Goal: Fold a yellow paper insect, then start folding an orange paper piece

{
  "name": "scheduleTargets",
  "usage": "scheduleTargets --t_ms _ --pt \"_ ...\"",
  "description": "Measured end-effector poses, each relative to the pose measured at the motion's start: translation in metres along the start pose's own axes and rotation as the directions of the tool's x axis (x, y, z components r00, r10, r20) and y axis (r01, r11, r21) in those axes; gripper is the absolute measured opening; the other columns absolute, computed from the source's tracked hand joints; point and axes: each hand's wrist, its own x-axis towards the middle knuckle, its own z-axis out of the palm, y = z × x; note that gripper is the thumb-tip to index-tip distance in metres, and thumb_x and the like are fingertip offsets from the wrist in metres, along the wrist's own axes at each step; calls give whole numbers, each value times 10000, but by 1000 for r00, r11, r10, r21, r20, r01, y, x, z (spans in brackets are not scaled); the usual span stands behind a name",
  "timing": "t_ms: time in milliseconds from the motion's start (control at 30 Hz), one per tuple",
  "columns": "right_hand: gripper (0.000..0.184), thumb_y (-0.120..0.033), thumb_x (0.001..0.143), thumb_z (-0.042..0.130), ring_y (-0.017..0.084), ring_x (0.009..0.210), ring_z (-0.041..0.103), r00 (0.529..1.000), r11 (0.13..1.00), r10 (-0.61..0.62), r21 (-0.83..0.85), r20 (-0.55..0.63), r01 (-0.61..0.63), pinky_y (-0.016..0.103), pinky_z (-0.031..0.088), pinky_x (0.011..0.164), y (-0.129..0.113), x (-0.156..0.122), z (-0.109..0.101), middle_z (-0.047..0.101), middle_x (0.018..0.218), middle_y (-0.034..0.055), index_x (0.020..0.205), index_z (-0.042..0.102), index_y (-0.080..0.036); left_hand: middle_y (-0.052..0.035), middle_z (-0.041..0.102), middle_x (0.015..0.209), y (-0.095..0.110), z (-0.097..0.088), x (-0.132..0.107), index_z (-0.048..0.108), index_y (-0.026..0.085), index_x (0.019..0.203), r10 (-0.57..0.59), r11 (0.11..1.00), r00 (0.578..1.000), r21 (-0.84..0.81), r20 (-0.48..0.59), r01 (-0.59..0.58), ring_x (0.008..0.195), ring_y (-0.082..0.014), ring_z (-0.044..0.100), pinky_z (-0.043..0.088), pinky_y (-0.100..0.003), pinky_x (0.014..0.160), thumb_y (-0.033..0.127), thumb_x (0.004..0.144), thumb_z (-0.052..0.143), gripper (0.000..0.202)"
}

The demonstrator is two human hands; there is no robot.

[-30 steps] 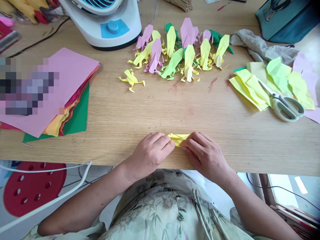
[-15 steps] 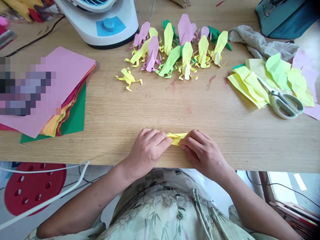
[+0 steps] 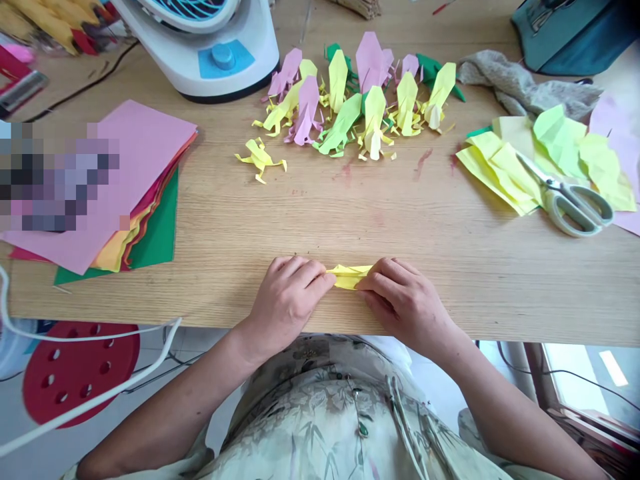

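Note:
A narrow strip of folded yellow paper (image 3: 347, 276) lies flat near the table's front edge, stretched between my two hands. My left hand (image 3: 293, 293) grips its left end, thumb and fingers closed on it. At the other end, my right hand (image 3: 400, 293) pinches the paper, its fingers curled over. Both hands cover the ends of the strip, so only the middle shows. Beyond them sits a small yellow folded-paper figure (image 3: 261, 159) with spread legs. Behind it stand several folded-paper figures (image 3: 375, 120) in yellow, green and pink.
Scissors (image 3: 575, 203) rest on loose yellow and green paper pieces (image 3: 500, 175) at the right. A stack of coloured paper (image 3: 150, 143) lies at the left. A white fan (image 3: 220, 67), a grey cloth (image 3: 525, 87) and a teal bag (image 3: 565, 33) are at the back.
My left hand has slid slightly left along the yellow paper, and a little more of the strip shows between my hands. The view has shifted slightly.

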Motion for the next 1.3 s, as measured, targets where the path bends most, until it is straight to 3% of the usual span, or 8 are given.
scheduleTargets --t_ms 500,600,867,1300 --pt "137 -122 934 487 176 741 515 995 993 97 71 -20 -96 298 405 678 -5 8 0 560 802 44 868 585 -193 -65 594 864 -6 0 -3 576 158 892 -110 994 993 17 46 109 816 -193 517 444 -344 751 196 991 440 173" --pt "124 -127 929 500 170 737 515 993 991 120 67 -23 -118 295 401 672 -6 8 1 557 809 44 864 587 -187 -64 586 871 -11 -4 -7 573 155 889 -107 993 992 -40 73 110 832 -192 526 457 -343 767 177 983 451 156" --pt "147 -118 923 483 174 728 513 991 987 133 88 -4 -133 301 398 656 -6 8 -2 551 798 45 872 598 -195 -43 589 905 -14 -3 -6 608 180 986 -105 964 994 -244 1 102 846 -161 552 452 -303 752 152 958 505 110" --pt "104 -132 926 540 164 727 514 995 993 99 66 -34 -96 296 408 659 -5 7 -1 561 771 33 862 599 -188 -33 575 845 -15 -2 3 583 170 917 -102 973 988 -195 113 122 818 -173 534 402 -327 754 201 989 457 149"
